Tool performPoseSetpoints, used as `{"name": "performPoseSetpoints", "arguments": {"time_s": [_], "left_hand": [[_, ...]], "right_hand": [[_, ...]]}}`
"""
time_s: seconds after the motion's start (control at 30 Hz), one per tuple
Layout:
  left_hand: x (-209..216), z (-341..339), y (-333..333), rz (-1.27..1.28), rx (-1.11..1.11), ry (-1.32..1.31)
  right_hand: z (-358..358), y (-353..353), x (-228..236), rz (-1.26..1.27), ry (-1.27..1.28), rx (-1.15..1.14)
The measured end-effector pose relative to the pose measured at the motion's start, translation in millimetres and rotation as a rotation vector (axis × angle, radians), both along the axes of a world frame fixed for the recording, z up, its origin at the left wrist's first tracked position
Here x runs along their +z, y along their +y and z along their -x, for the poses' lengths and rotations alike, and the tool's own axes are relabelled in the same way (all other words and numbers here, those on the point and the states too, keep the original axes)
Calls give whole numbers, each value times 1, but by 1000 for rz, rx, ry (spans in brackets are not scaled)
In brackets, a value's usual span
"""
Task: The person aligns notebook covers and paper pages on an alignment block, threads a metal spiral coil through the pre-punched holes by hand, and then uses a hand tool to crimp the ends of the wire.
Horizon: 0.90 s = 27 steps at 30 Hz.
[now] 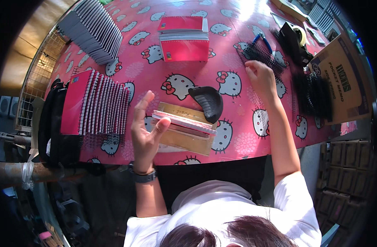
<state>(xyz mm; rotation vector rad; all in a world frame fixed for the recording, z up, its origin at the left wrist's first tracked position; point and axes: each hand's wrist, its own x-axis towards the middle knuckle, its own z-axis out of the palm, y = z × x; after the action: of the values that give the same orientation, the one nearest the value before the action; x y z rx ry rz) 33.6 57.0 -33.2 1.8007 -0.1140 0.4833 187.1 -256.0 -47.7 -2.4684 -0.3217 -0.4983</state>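
Observation:
My left hand (146,131) steadies a small memo pad (183,122) near the table's front edge. Its thumb presses on the pad's left end while the fingers stretch upward. Under the pad lies a brown board (188,147). A black curved piece with a ridged face (208,103) touches the board's far right corner. Off to the right, my right hand (260,78) reaches to a heap of black spiral binding coils (264,57); its fingers are curled together, and what they pinch is too small to make out. Blue-handled pliers (262,42) rest on that heap.
Rows of spiral-bound memo pads (104,107) stand at the left, with another stack (91,31) behind. Loose pink-covered pads (185,45) sit at the far middle. At the right are more black coils (314,94), a tape dispenser (295,43) and a cardboard box (340,82).

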Motion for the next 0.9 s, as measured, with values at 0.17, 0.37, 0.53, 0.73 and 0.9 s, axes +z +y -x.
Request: {"name": "performPoseSetpoints", "arguments": {"time_s": [0.17, 0.37, 0.53, 0.73, 0.9], "left_hand": [[-18, 11, -20, 243, 50, 125], [-19, 6, -20, 379, 19, -4], [-24, 7, -22, 152, 149, -2], [5, 26, -45, -575, 319, -249], [-6, 24, -77, -759, 108, -189]], "right_hand": [[-50, 21, -5, 436, -17, -227], [-60, 46, -1, 506, 129, -237], [-50, 46, 8, 313, 138, -145], [-33, 26, 36, -921, -23, 252], [36, 32, 61, -953, 4, 433]]}}
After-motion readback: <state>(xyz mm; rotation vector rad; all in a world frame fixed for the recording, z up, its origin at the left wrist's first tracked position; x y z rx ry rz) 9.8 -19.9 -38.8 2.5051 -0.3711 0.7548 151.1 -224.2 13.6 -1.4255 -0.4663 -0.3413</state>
